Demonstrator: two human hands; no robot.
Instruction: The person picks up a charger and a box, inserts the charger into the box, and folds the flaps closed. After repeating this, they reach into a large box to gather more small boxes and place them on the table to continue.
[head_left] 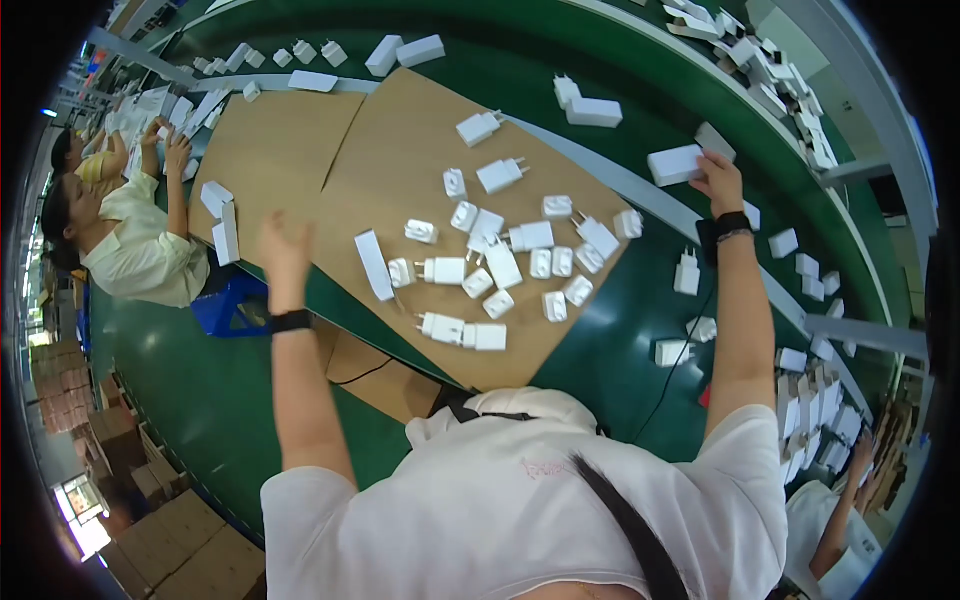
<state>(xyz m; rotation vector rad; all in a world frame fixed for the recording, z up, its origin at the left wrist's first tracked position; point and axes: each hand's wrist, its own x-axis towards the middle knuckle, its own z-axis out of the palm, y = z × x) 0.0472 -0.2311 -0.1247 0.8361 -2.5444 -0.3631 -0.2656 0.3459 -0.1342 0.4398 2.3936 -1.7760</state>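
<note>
white box (673, 166) in right fingers (712, 172); pink shirt lettering (546, 468) seems blurred.

Red lettering (545, 468) on white shirt (450, 500); unreadable.

Grn flr (160, 372); blue stool (238, 310); brt window (88, 520) lwr L, brown ctns (185, 545) nr it; grey metal frame (835, 45) upr R.

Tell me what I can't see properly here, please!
In the head view:
Left hand: blurred, so its finger shapes are unclear.
White box in the right hand: its walls hide the inside.
Co-worker at lower right: partly cut off by the picture's edge.
</note>
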